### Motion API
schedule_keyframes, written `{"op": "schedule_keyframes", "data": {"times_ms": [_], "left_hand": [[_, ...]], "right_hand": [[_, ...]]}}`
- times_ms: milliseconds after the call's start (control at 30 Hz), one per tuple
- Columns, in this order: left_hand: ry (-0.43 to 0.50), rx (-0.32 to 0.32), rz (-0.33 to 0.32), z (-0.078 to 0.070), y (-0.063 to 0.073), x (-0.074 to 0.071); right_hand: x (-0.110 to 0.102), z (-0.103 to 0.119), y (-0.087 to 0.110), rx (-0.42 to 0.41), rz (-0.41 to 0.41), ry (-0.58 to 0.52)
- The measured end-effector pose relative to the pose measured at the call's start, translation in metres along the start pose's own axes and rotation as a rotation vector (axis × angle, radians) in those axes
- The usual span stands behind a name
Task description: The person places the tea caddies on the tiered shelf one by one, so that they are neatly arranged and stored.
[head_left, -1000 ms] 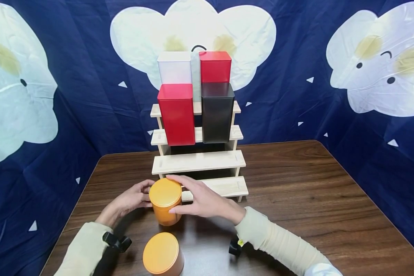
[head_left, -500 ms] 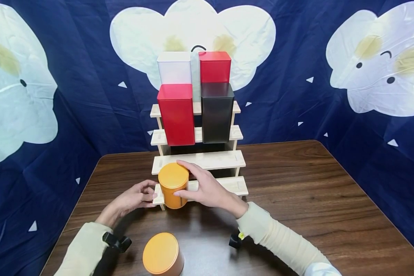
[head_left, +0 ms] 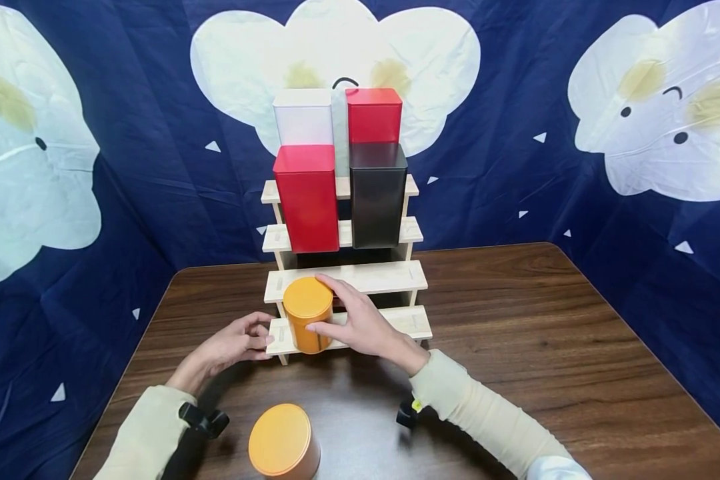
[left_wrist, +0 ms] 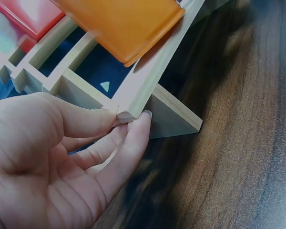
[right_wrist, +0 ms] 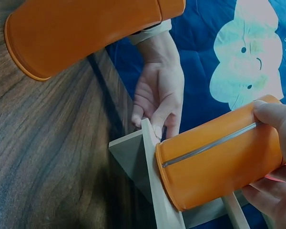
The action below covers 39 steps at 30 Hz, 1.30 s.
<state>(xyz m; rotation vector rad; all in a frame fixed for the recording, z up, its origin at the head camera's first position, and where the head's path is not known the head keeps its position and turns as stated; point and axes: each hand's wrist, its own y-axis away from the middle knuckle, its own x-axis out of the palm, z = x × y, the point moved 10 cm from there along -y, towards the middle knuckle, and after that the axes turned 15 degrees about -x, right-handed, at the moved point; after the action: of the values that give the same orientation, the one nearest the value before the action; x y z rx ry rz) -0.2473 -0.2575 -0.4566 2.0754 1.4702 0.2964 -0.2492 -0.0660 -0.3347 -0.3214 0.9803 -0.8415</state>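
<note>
My right hand grips a round orange tin near its lid, thumb on the near side and fingers behind. The tin stands upright at the left part of the lowest step of a pale wooden tiered rack; in the right wrist view its base meets the step's board. With thumb and fingertips, my left hand pinches the left end of that same step, as the left wrist view shows up close. A second orange tin stands on the table nearer to me.
Higher on the rack stand a tall red tin, a black tin, a white tin and another red tin. The brown wooden table extends to both sides. A blue cloth with clouds hangs behind.
My right hand has carried the orange tin away from me and slightly right, from in front of the rack onto its lowest step. My left hand stays at the step's left end.
</note>
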Motion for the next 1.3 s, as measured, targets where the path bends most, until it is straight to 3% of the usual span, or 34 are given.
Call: {"op": "schedule_keyframes", "data": {"times_ms": [600,933,1300], "left_hand": [[0.004,0.009,-0.007,0.002,-0.001,-0.001],[0.002,0.012,-0.011,0.000,0.000,-0.002],[0.008,0.016,-0.005,0.001,-0.001,-0.001]], "right_hand": [[-0.001,-0.010,0.000,0.037,-0.025,0.056],[0.000,-0.011,0.000,0.064,0.008,0.079],[0.003,-0.012,0.000,0.086,0.017,0.048]]}}
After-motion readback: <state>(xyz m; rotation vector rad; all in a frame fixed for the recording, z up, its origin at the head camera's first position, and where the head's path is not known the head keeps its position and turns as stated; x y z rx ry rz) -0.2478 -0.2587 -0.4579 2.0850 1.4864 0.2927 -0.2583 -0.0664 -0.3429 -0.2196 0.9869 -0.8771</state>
